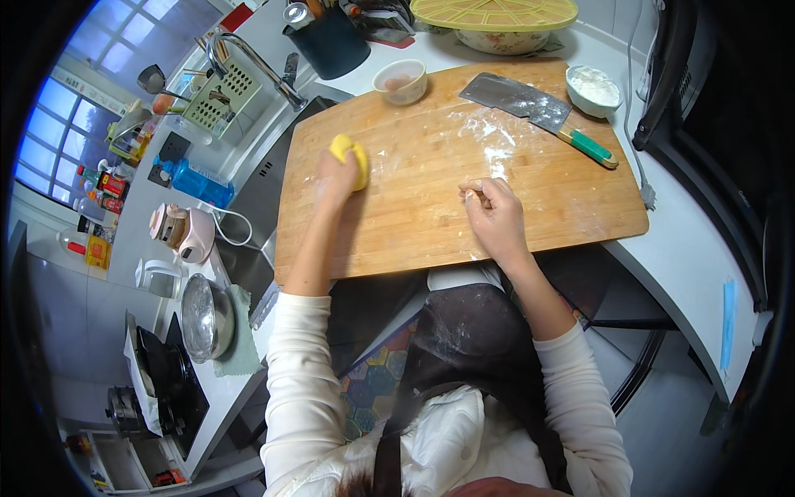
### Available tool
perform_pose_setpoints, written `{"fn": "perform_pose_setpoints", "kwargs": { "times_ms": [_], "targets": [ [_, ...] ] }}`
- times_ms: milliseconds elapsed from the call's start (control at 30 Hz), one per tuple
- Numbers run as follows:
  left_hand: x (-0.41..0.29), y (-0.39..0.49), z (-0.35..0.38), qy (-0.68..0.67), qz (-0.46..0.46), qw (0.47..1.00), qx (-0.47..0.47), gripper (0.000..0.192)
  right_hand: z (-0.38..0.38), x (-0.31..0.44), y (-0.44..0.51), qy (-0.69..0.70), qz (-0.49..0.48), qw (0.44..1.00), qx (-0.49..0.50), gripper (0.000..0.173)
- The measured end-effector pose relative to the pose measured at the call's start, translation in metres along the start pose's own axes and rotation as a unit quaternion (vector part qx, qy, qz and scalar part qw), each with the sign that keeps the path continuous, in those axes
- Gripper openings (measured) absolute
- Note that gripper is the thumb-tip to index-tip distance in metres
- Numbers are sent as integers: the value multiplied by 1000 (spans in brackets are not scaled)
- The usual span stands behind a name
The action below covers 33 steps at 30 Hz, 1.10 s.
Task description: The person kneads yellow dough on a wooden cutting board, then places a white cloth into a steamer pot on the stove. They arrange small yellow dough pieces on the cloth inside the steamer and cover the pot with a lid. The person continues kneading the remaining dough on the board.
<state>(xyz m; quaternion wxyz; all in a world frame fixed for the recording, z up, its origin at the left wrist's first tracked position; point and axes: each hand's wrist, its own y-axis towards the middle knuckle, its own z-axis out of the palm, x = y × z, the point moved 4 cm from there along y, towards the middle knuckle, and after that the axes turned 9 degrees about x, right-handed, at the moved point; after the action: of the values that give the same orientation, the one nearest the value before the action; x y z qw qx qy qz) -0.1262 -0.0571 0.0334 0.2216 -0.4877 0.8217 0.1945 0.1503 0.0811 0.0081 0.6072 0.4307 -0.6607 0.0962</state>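
Observation:
My left hand (336, 176) grips a piece of yellow dough (351, 160) over the left part of a wooden cutting board (410, 230). Above the middle right of the board is my right hand (495, 214), its fingers curled and dusted with flour; whether something small is between them cannot be told. Beyond it lies a cleaver (518, 102) with a green handle, flour on its blade. White flour (495, 149) is smeared on the wood near the cleaver. A small bowl of flour (594, 91) is at the board's far right corner, and a bowl with eggs (400, 82) at its far edge.
A large floral bowl under a yellow lid (497, 13) stands behind the board. Left are the sink (248, 205), a faucet (261, 65), a pink appliance (197, 233) and a metal bowl (208, 318). A power cord (630, 93) runs along the right side.

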Motion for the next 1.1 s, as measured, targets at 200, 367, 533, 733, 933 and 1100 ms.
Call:
{"fn": "perform_pose_setpoints", "kwargs": {
  "times_ms": [200,367,533,733,933,1100],
  "targets": [
    [-114,-32,78,-16,186,980,76,46,-3,0,0,-14,-10,1000,-1,12],
    [-182,-32,117,-26,185,975,117,47,-8,4,-1,30,-25,998,-48,12],
    [-200,-27,123,-35,251,954,158,50,-15,12,0,19,-70,992,-101,10],
    [-189,-53,91,-93,355,815,448,51,-29,12,-5,-6,-91,978,-186,27],
    [-146,-76,34,8,371,778,506,47,-34,1,-8,39,-61,971,-230,44],
    [-109,-62,12,-56,238,873,422,42,-32,-7,-8,82,-38,970,-227,43]
  ]
}}
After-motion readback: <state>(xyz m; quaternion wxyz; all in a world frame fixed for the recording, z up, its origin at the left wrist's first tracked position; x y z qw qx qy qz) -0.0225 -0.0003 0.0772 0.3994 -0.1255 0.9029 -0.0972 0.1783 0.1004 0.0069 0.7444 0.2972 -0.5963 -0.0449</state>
